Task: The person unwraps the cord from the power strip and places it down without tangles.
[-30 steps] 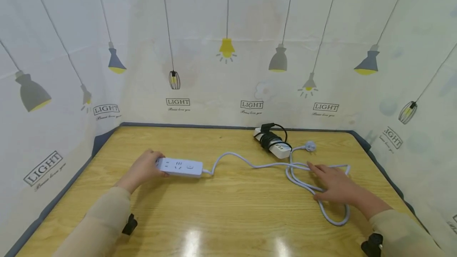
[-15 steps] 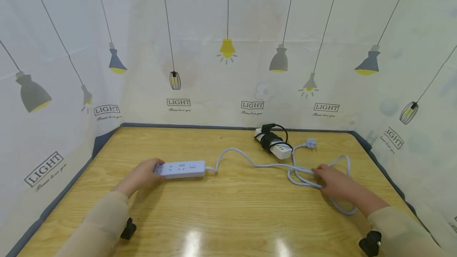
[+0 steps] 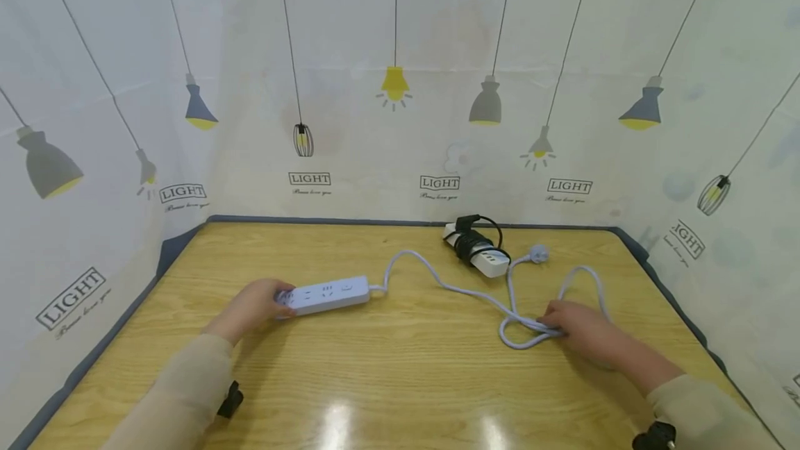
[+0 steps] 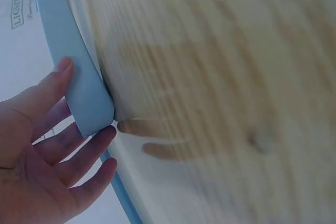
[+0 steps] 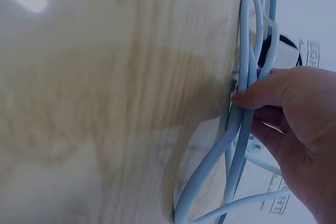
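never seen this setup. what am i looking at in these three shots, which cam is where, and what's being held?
No robot here: a person works with bare hands and wears three cameras. The wide picture comes from a camera on the head, looking down at a wooden table walled in by a lamp-print sheet. The two close, blurry pictures come from cameras strapped to each wrist.

The left hand grips the end of a white power strip; the left wrist view shows the thumb and fingers either side of that end. Its white cord snakes right across the table to the right hand, which holds several loops of it gathered together, clearest in the right wrist view. The cord's plug lies loose near the back edge.

Also at the back lies a second power strip with a black cord wound round it, untouched.
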Available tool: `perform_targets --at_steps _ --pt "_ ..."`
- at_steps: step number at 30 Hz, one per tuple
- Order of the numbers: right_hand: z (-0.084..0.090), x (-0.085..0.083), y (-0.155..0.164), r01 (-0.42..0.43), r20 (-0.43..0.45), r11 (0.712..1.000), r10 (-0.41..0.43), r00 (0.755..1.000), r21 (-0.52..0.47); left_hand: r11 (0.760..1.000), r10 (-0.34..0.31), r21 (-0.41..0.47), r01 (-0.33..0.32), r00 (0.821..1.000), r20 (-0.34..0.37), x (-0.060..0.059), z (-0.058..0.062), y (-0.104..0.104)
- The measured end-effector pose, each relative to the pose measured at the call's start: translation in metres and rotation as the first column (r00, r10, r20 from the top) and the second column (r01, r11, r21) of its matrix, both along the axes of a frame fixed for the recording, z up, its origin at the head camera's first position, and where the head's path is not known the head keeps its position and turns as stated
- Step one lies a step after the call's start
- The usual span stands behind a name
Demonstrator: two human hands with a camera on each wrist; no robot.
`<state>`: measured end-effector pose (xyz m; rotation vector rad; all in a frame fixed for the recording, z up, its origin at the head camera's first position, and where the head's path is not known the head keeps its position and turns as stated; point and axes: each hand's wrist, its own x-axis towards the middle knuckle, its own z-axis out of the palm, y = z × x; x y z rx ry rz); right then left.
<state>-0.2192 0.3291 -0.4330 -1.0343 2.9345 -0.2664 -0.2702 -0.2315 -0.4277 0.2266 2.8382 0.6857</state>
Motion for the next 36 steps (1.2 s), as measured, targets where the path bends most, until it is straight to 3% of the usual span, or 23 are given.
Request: perform_targets --at_steps 8,16,26,30,36 --pt "0.003 0.015 -0.021 -0.059 0.0 0.998 0.059 0.998 -0.014 1.0 -0.008 -0.022 0.008 1.0 -0.021 -0.006 -0.002 0.01" --pt "0.002 0.021 -0.039 -0.145 -0.011 0.989 0.145 0.989 -0.029 1.0 0.016 -0.012 -0.016 1.0 0.001 -0.005 0.001 0.015" --pt "0.002 0.023 -0.066 -0.239 -0.007 0.97 0.239 0.971 -0.041 1.0 0.015 -0.012 -0.015 1.0 -0.001 -0.005 0.001 0.014" --pt "0.003 0.023 -0.081 -0.289 -0.05 0.957 0.287 0.957 -0.033 1.0 0.022 -0.008 -0.022 1.0 0.001 -0.004 0.001 0.014" --pt "0.003 0.02 -0.101 -0.295 -0.06 0.955 0.294 0.954 -0.019 0.999 0.035 -0.017 -0.035 0.999 -0.008 -0.004 -0.001 0.016"
